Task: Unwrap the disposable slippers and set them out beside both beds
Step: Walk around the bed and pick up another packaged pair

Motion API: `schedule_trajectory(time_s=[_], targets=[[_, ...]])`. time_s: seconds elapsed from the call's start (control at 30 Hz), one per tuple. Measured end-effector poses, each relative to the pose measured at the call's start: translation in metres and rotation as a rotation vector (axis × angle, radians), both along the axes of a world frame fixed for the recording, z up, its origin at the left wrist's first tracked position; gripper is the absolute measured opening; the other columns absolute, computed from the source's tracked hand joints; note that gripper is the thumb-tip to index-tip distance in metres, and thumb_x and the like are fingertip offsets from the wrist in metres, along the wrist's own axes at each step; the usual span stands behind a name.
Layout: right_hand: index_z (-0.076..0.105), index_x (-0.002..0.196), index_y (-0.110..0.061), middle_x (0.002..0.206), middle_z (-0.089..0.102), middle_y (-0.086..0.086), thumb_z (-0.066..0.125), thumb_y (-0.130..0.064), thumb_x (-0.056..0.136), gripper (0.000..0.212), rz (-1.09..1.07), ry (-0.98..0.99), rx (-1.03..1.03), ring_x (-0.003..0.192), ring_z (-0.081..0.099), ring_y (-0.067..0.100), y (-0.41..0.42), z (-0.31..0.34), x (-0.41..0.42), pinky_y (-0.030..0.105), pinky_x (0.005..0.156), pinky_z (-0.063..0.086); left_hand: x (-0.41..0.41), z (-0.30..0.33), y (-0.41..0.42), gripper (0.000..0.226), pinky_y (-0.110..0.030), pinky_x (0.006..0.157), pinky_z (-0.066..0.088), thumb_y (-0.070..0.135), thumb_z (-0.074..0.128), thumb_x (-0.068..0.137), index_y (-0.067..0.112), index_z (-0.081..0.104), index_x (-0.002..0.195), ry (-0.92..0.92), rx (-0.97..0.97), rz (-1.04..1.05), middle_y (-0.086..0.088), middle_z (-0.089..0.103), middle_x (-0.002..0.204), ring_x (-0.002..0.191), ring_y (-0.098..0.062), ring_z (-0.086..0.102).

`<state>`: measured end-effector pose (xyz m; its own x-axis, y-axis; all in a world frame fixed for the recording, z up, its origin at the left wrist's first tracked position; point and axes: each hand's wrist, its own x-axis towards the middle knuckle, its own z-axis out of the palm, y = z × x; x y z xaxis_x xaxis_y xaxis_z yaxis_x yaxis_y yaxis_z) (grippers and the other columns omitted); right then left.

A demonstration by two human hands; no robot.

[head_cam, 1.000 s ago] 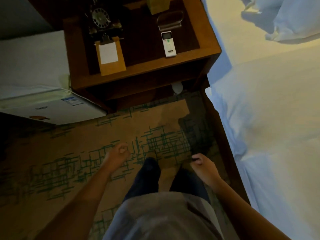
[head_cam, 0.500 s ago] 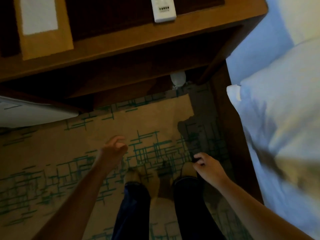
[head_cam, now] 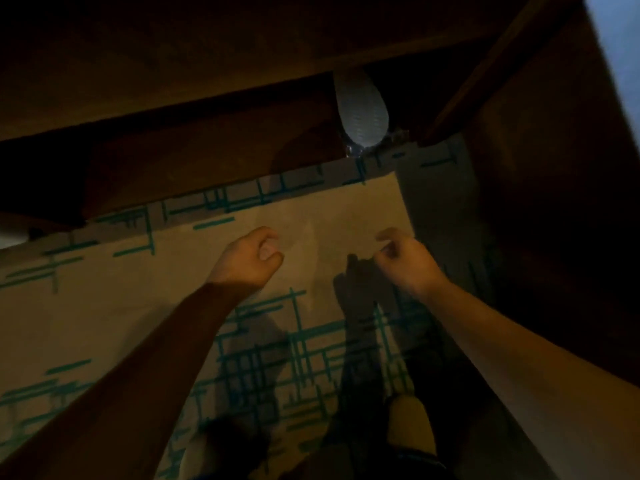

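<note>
Slippers, white textured pair in clear wrap [head_cam: 362, 112], now close under dark wooden nightstand [head_cam: 207, 98]; view dropped. Left hand [head_cam: 247, 259], right hand [head_cam: 405, 261]: fingers loosely curled, empty, reaching.

Wrapped slipper [head_cam: 362, 112] half hidden under the dark nightstand shelf [head_cam: 207, 98], upper end lost in shadow. Bed [head_cam: 616, 46] cut off at right edge. Feet blurred, murky.

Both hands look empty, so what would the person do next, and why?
Probably reach the right hand forward to the wrapped slippers sticking out from under the nightstand. The left hand also holds nothing, and the pack lies untouched ahead.
</note>
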<state>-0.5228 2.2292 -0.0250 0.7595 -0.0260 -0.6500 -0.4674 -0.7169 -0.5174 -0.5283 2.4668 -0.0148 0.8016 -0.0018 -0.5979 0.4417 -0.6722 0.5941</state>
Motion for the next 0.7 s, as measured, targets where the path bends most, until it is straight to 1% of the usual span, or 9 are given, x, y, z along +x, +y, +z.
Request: schedule_trajectory(time_s=[0.07,0.13,0.17,0.3,0.4,0.47,0.57,0.63,0.7], targets=[[0.052,0.125,-0.013,0.098,0.06,0.011,0.056,-0.017,0.086,0.039,0.002,-0.072,-0.024,0.088,0.06,0.026,0.001,-0.031,0.022,0.031,0.076,0.05,0.015,-0.033,-0.007,0.039,-0.019,0.086,0.035,0.015,0.056,0.087,0.012,0.052,0.125,-0.046,0.023,-0.081,-0.005,0.055,0.108,0.1,-0.015,0.052],[0.048,0.129,-0.02,0.114,0.06,0.006,0.057,-0.023,0.087,0.044,0.036,-0.165,-0.107,0.101,0.06,0.024,0.001,-0.054,0.043,0.034,0.082,0.051,0.028,-0.064,-0.014,0.047,-0.018,0.091,0.031,0.018,0.056,0.087,0.012,0.045,0.133,-0.127,0.091,-0.178,-0.011,0.049,0.129,0.117,-0.02,0.049],[0.047,0.131,-0.021,0.119,0.059,0.004,0.058,-0.024,0.087,0.045,0.043,-0.231,-0.135,0.105,0.059,0.021,0.001,-0.064,0.052,0.035,0.083,0.05,0.034,-0.078,-0.017,0.051,-0.019,0.095,0.031,0.02,0.056,0.087,0.012,0.042,0.136,-0.175,0.133,-0.229,-0.011,0.046,0.134,0.122,-0.022,0.046],[0.047,0.132,-0.021,0.128,0.054,0.004,0.056,-0.025,0.087,0.046,0.047,-0.487,-0.194,0.113,0.055,0.021,0.0,-0.096,0.08,0.036,0.09,0.049,0.048,-0.123,-0.022,0.064,-0.035,0.112,0.027,0.027,0.057,0.085,0.016,0.032,0.142,-0.339,0.229,-0.304,-0.013,0.035,0.146,0.135,-0.029,0.033],[0.046,0.133,-0.019,0.131,0.049,0.007,0.056,-0.026,0.087,0.047,-0.002,-0.59,-0.25,0.12,0.049,0.024,-0.003,-0.103,0.096,0.037,0.091,0.046,0.038,-0.138,-0.022,0.073,-0.046,0.118,0.018,0.037,0.055,0.086,0.027,0.016,0.147,-0.334,0.316,-0.294,-0.01,0.011,0.158,0.145,-0.028,0.012],[0.044,0.133,-0.019,0.131,0.047,0.008,0.057,-0.027,0.087,0.049,0.008,-0.644,-0.283,0.123,0.044,0.026,-0.005,-0.1,0.105,0.039,0.092,0.046,0.023,-0.145,-0.02,0.08,-0.052,0.118,0.012,0.046,0.05,0.086,0.033,0.001,0.148,-0.276,0.416,-0.33,-0.007,-0.006,0.16,0.147,-0.027,-0.003],[0.038,0.138,-0.02,0.139,0.041,0.011,0.059,-0.028,0.086,0.057,0.145,-0.689,-0.371,0.129,0.037,0.029,-0.009,-0.094,0.119,0.042,0.1,0.041,0.007,-0.155,-0.013,0.085,-0.057,0.117,0.0,0.057,0.043,0.086,0.037,-0.02,0.14,-0.177,0.491,-0.398,-0.003,-0.024,0.157,0.145,-0.025,-0.02],[0.031,0.142,-0.023,0.148,0.031,0.01,0.06,-0.03,0.085,0.065,0.234,-0.669,-0.457,0.135,0.03,0.033,-0.013,-0.092,0.133,0.046,0.107,0.036,0.004,-0.159,-0.01,0.085,-0.056,0.115,-0.008,0.061,0.039,0.085,0.038,-0.027,0.134,-0.15,0.509,-0.421,-0.001,-0.029,0.155,0.143,-0.023,-0.024],[0.022,0.146,-0.028,0.156,0.018,0.008,0.061,-0.033,0.084,0.074,0.343,-0.609,-0.539,0.142,0.016,0.034,-0.015,-0.097,0.146,0.051,0.111,0.03,0.006,-0.163,-0.008,0.085,-0.055,0.113,-0.012,0.07,0.031,0.08,0.039,-0.029,0.131,-0.136,0.511,-0.435,0.001,-0.035,0.151,0.142,-0.022,-0.028]])
